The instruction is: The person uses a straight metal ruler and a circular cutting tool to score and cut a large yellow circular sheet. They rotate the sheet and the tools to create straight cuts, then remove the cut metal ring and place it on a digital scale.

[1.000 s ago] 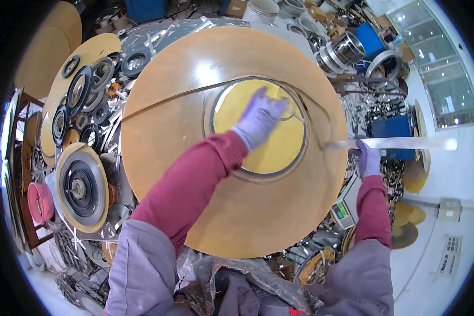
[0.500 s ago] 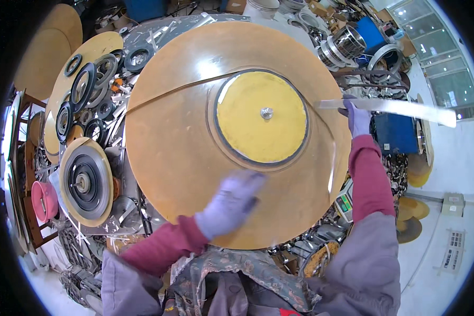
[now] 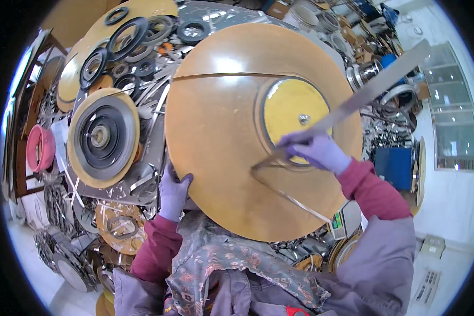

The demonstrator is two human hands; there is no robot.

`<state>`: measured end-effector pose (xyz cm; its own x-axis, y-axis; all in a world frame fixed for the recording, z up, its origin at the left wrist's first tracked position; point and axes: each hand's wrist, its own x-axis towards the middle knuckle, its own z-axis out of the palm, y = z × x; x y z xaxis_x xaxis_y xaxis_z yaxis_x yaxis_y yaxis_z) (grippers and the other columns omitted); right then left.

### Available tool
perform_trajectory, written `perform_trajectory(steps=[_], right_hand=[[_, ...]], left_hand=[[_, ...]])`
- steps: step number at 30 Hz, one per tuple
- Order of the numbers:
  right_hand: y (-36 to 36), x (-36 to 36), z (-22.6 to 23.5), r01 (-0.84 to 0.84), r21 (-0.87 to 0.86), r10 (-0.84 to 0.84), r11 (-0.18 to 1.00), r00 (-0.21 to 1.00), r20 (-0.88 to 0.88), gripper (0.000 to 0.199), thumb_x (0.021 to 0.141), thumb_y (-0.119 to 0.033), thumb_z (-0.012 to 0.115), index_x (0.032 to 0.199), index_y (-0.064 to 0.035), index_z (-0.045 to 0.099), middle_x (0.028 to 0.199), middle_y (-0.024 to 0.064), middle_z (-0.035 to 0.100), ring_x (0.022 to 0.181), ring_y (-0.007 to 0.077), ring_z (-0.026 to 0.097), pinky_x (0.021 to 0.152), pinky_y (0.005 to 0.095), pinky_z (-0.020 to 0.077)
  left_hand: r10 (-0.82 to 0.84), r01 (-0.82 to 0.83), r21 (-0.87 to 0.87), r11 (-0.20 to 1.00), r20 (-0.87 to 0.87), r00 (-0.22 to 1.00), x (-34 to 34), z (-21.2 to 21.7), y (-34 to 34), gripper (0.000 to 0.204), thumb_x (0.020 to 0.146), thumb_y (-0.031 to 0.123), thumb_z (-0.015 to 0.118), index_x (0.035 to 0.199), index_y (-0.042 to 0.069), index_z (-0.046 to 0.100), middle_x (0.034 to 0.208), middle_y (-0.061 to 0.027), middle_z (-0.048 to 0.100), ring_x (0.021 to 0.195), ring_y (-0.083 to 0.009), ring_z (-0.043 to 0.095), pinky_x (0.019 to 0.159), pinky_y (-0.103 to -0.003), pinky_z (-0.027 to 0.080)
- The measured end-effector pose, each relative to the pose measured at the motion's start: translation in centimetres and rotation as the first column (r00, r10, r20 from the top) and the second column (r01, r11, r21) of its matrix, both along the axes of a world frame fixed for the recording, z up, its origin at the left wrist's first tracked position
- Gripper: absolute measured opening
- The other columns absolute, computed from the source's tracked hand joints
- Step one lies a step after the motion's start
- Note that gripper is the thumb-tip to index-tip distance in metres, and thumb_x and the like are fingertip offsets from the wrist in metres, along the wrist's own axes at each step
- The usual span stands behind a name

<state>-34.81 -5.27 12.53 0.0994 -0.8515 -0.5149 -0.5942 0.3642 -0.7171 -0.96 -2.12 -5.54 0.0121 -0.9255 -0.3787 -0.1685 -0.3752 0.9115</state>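
At the far left sits a smaller tan disc wound with dark strip (image 3: 102, 138), out of reach. Your left hand (image 3: 172, 190), in a purple glove, curls its fingers over the lower left rim of the large round tan wooden disc (image 3: 221, 142), seemingly to steady it. Further right, your right hand (image 3: 316, 150) is closed on the long flat grey metal strip (image 3: 376, 87), pressing it down beside the yellow centre plate (image 3: 292, 118) while the free end slants up to the right.
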Motion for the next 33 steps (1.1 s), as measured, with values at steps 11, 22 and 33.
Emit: perform_trajectory(steps=[11, 22, 33], right_hand=[[-21.4, -9.3, -2.9, 0.198, -0.344, -0.134, 0.918, 0.97, 0.201, 0.027, 0.086, -0.009, 0.065, 0.11, 0.0026, 0.062, 0.105, 0.011, 0.065, 0.085, 0.0174, 0.065, 0.077, 0.0286, 0.0578], [-19.2, -18.0, -3.0, 0.369, -0.292, -0.294, 0.882, 0.917, 0.27, 0.028, 0.085, -0.006, 0.065, 0.111, 0.0034, 0.062, 0.107, 0.0111, 0.064, 0.09, 0.019, 0.065, 0.078, 0.0281, 0.0575], [-9.2, -30.7, -2.8, 0.765, -0.194, -0.767, 0.614, 0.636, 0.078, 0.027, 0.081, -0.002, 0.065, 0.107, 0.0045, 0.059, 0.101, 0.0135, 0.063, 0.085, 0.026, 0.065, 0.077, 0.0369, 0.0584]], left_hand=[[-0.011, 0.072, 0.204, 0.976, -0.287, 0.958, -0.3, 0.7, 4.0, 0.042, 0.076, -0.002, 0.068, 0.115, -0.004, 0.053, 0.106, -0.0112, 0.066, 0.096, -0.0176, 0.063, 0.086, -0.03, 0.05], [-0.033, 0.115, 0.275, 0.955, -0.286, 0.958, -0.8, 2.2, 4.5, 0.038, 0.079, -0.001, 0.068, 0.113, -0.005, 0.053, 0.104, -0.0107, 0.066, 0.094, -0.0161, 0.064, 0.085, -0.029, 0.05], [-0.063, 0.175, 0.309, 0.935, -0.343, 0.937, -0.4, 0.7, 4.7, 0.038, 0.08, 0.001, 0.068, 0.114, -0.004, 0.052, 0.103, -0.0108, 0.066, 0.094, -0.0153, 0.063, 0.085, -0.029, 0.05]])
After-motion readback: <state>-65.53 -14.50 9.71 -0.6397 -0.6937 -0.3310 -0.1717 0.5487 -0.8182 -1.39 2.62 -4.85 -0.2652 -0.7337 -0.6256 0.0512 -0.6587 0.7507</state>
